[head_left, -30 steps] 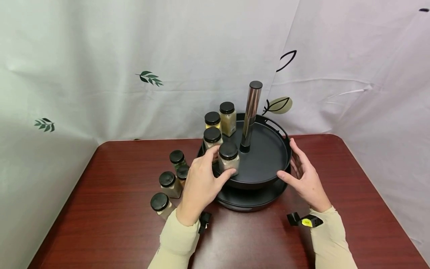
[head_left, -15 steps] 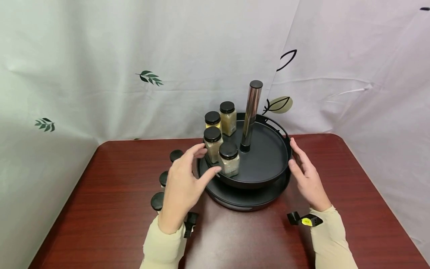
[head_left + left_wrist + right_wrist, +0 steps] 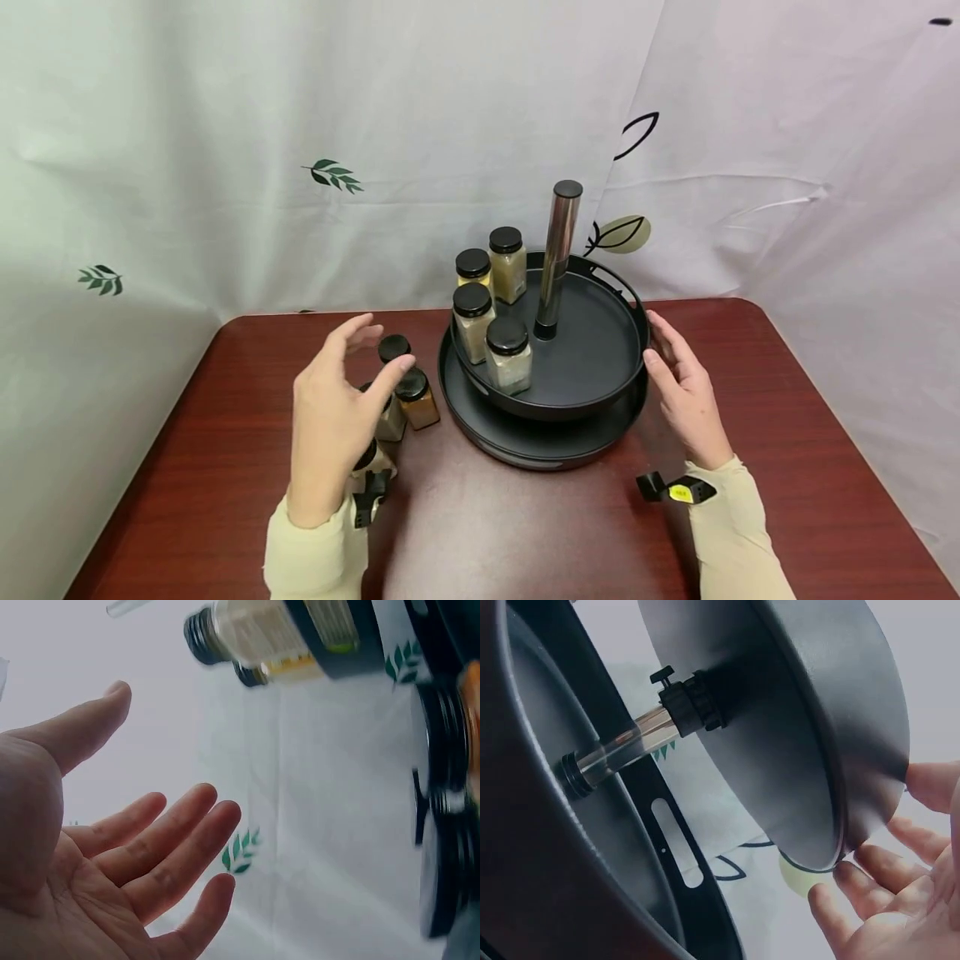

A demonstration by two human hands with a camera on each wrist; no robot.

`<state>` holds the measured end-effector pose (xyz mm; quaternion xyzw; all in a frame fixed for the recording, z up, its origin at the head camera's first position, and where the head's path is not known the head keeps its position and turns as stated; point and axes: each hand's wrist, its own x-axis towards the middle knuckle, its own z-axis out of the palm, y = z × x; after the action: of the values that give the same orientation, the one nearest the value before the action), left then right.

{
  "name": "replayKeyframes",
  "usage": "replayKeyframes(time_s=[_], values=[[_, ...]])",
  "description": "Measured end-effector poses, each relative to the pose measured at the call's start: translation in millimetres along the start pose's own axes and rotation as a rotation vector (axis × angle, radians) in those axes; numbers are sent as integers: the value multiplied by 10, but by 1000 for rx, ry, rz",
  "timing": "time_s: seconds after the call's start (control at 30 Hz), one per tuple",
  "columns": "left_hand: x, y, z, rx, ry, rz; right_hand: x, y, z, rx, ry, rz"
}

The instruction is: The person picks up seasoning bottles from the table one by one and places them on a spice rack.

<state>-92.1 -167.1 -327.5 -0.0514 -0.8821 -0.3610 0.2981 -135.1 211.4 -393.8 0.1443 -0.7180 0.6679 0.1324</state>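
My left hand (image 3: 330, 421) hovers with thumb and fingers spread apart, nothing between them, beside spice jars on the table. The nearest are an orange-brown jar (image 3: 418, 404) and a dark-lidded jar (image 3: 394, 348) behind it. A paler jar (image 3: 391, 423) and another light jar (image 3: 378, 463) are partly hidden behind the hand. My right hand (image 3: 686, 404) touches the right rim of the upper tray (image 3: 592, 358) of a black two-tier stand, its thumb and fingertips against the outer edge. In the right wrist view the fingertips (image 3: 847, 877) lie right at that rim.
On the left of the upper tray stand several black-lidded jars, the front one pale (image 3: 509, 367). A metal post (image 3: 558, 258) rises through the tray's middle. The wider lower tray (image 3: 525, 450) sits below on the wooden table (image 3: 517, 533), with a white curtain (image 3: 420, 125) behind.
My left hand has let go of the pale jar, now standing on the upper tray, and moved left over the table jars. My right thumb has closed in to the tray's rim.
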Motion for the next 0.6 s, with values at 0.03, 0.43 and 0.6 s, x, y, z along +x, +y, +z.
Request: replayKeyframes(time_s=[0.03,0.43,0.6], values=[[4,-26,-25,7,5,-12,1,5,2,30,1,-2],[-1,-286,-257,87,-79,-146,-3,49,-43,133,-43,-5],[-18,-360,-305,118,-187,-156,-2,61,-52,144,-58,-9]])
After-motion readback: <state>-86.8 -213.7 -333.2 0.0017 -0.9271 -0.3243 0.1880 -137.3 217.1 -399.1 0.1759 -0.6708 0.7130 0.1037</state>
